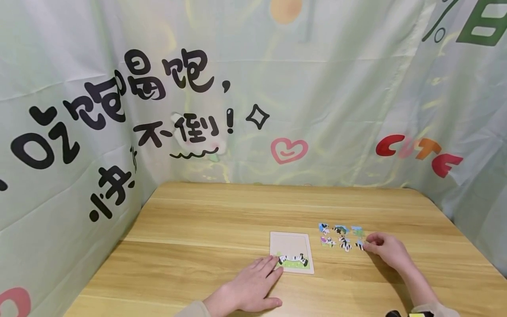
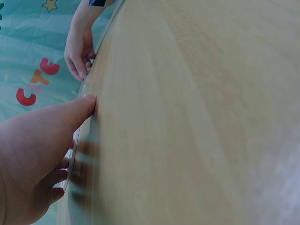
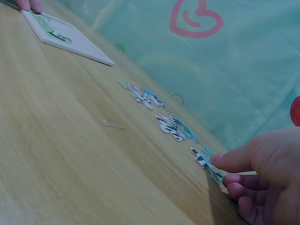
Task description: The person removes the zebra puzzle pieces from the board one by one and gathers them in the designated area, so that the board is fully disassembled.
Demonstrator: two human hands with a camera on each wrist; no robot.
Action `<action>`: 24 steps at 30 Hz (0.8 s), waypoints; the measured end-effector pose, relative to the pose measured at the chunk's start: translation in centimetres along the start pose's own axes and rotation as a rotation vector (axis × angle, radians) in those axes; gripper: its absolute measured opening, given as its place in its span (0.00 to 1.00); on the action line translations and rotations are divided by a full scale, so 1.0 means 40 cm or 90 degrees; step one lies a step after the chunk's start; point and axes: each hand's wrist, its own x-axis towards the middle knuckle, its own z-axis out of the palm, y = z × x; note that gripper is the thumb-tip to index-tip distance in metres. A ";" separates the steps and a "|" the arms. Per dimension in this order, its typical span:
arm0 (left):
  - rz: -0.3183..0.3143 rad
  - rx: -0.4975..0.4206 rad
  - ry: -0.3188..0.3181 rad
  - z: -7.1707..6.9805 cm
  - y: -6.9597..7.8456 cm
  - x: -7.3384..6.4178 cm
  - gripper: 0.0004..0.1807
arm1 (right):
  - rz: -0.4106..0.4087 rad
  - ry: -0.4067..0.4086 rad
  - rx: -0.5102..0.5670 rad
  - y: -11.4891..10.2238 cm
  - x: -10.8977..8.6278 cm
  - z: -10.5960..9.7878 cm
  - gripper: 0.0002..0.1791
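Fingers of the person's left hand (image 1: 257,281) lay extended and spread, their tips over the left border of a shallow, pale beige square puzzle tray (image 1: 291,244); that hand gripped nothing and probably served as a light stay against the tray sliding. Inside, one green strip-like piece printed with a striped zebra body (image 1: 294,260) sat along the near edge, presumably because its straight lower side matched the frame, while the beige floor beyond it was bare.

To the tray's right, the right hand (image 1: 388,250) had its fingers curled, thumb and fingertips closing in a pinch on the outer end of a small black, white and blue jigsaw piece (image 1: 359,245). Such a fingertip hold seemed suited to so thin a piece; whether it was off the wood could not be told. Five other loose pieces (image 1: 345,243) lay near it in two short rows, spread apart, perhaps so each print could be read.

The pieces looked like stiff card or thin board, with knobbed, irregular outlines and flat printed faces. Beneath ran a smooth, honey-coloured wood-grain table (image 1: 198,229), backed by a creased, pale green cloth curtain (image 1: 340,105) bearing cartoon lettering.
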 end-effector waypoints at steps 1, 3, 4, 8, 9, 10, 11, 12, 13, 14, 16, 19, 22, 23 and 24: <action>0.000 0.001 0.001 -0.001 0.000 0.000 0.41 | 0.004 -0.002 0.007 0.000 -0.001 -0.001 0.18; 0.000 0.004 0.004 -0.002 0.000 -0.001 0.41 | 0.011 0.000 0.018 -0.003 -0.003 -0.003 0.18; 0.000 0.006 0.005 -0.002 0.000 -0.001 0.41 | 0.014 0.003 0.025 -0.006 -0.005 -0.002 0.18; 0.000 0.010 0.007 -0.002 0.001 -0.002 0.41 | 0.013 0.020 0.057 -0.027 -0.008 0.005 0.21; 0.000 0.010 0.007 -0.002 0.001 -0.002 0.41 | 0.010 0.022 0.069 -0.034 -0.008 0.008 0.22; 0.000 0.011 0.008 -0.001 0.001 -0.002 0.41 | 0.008 0.021 0.082 -0.043 -0.007 0.011 0.22; 0.000 0.012 0.009 0.000 0.001 -0.002 0.41 | 0.003 0.022 0.089 -0.052 -0.006 0.015 0.23; 0.000 0.014 0.010 0.001 0.001 -0.002 0.41 | -0.003 0.022 0.097 -0.063 -0.005 0.018 0.23; 0.000 0.015 0.011 0.001 0.000 -0.002 0.41 | -0.009 0.019 0.103 -0.075 -0.005 0.021 0.23; 0.001 0.016 0.012 0.002 0.000 -0.002 0.41 | -0.016 0.017 0.105 -0.088 -0.006 0.025 0.22; 0.002 0.020 0.014 0.004 0.000 -0.001 0.42 | -0.034 0.017 0.096 -0.114 -0.006 0.035 0.21; 0.002 0.023 0.014 0.006 0.000 -0.001 0.42 | -0.063 -0.002 0.093 -0.156 -0.009 0.055 0.19; 0.001 0.024 0.011 0.005 0.000 0.000 0.42 | -0.078 -0.022 0.118 -0.196 -0.009 0.080 0.17; 0.001 0.023 0.010 0.004 0.000 0.000 0.42 | -0.086 -0.032 0.128 -0.209 -0.009 0.088 0.16; 0.000 0.023 0.009 0.004 0.000 0.000 0.42 | -0.089 -0.041 0.143 -0.221 -0.009 0.097 0.16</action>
